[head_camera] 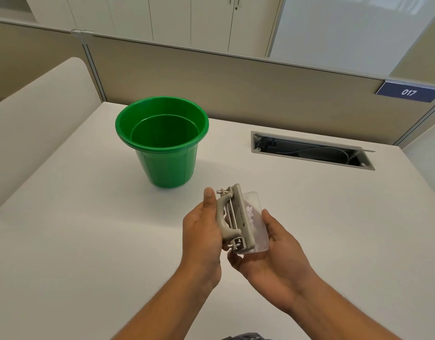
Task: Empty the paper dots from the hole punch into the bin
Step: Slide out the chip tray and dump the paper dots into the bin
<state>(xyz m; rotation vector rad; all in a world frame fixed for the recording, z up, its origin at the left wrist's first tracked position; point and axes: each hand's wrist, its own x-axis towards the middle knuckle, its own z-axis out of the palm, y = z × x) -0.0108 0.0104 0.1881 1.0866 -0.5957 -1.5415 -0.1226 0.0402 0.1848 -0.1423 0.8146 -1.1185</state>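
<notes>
A grey hole punch (236, 217) is held on its side above the white desk, between both hands. My left hand (201, 231) grips its handle side. My right hand (273, 249) holds the clear plastic base tray (257, 217), in which small white paper dots (250, 212) show. The tray sits against the punch's underside. A green plastic bin (162, 141) stands upright on the desk, beyond the hands and to the left; its inside looks empty.
The white desk (89, 229) spreads all around. An open cable slot (312, 149) with wires lies at the back right. A beige partition (236, 77) with a blue sign "017" (409, 92) runs along the back edge. A cream panel (27, 123) stands on the left.
</notes>
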